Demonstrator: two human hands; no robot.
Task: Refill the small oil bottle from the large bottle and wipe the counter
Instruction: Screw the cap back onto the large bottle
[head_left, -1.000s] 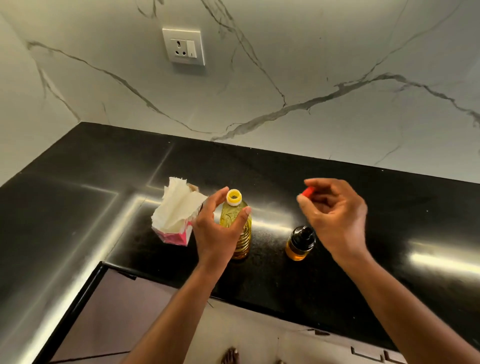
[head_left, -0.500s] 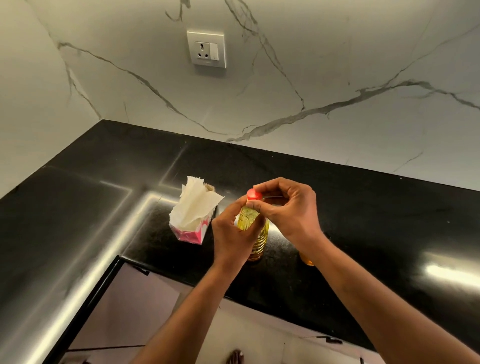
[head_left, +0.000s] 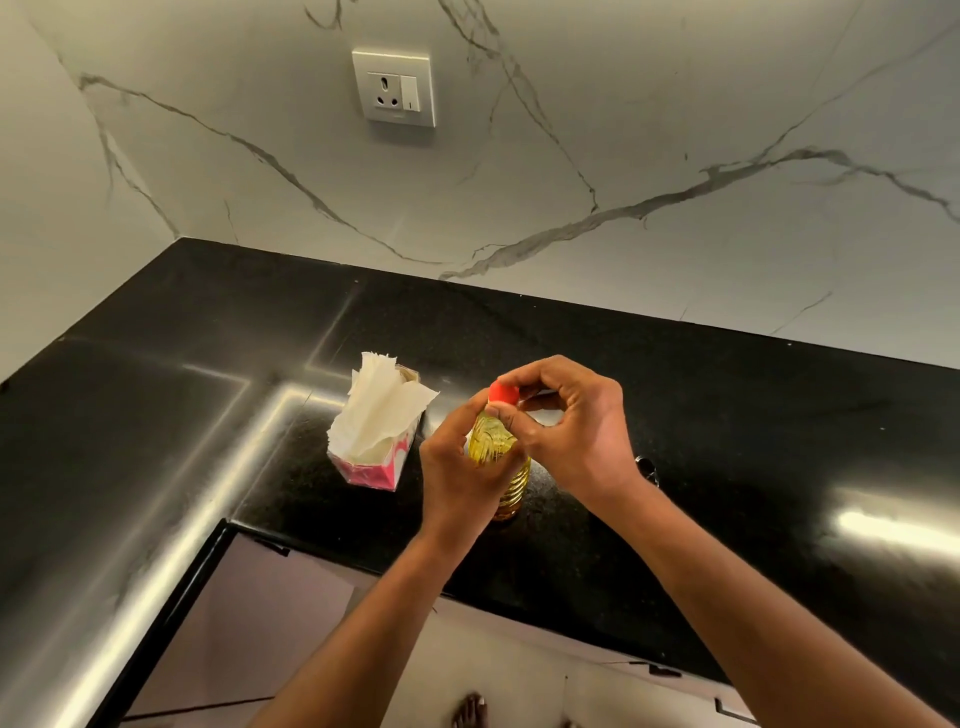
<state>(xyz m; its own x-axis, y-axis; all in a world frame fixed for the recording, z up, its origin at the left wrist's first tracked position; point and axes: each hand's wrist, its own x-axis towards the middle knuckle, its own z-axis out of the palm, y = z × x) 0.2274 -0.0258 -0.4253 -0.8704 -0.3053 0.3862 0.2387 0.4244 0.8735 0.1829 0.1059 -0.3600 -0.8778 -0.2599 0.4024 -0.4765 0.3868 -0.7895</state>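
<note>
Left hand (head_left: 462, 467) grips the large bottle (head_left: 493, 441) upright on the tabletop (head_left: 727, 415); right hand (head_left: 566, 426) pinches the red cap (head_left: 503, 392). Seat it squarely, then twist.

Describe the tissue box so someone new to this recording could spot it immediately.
Start at the black counter under the marble wall. Left of the oil bottle gripped by the left hand stands the tissue box. It alone is pink, with white tissues fanning from its top.
</note>
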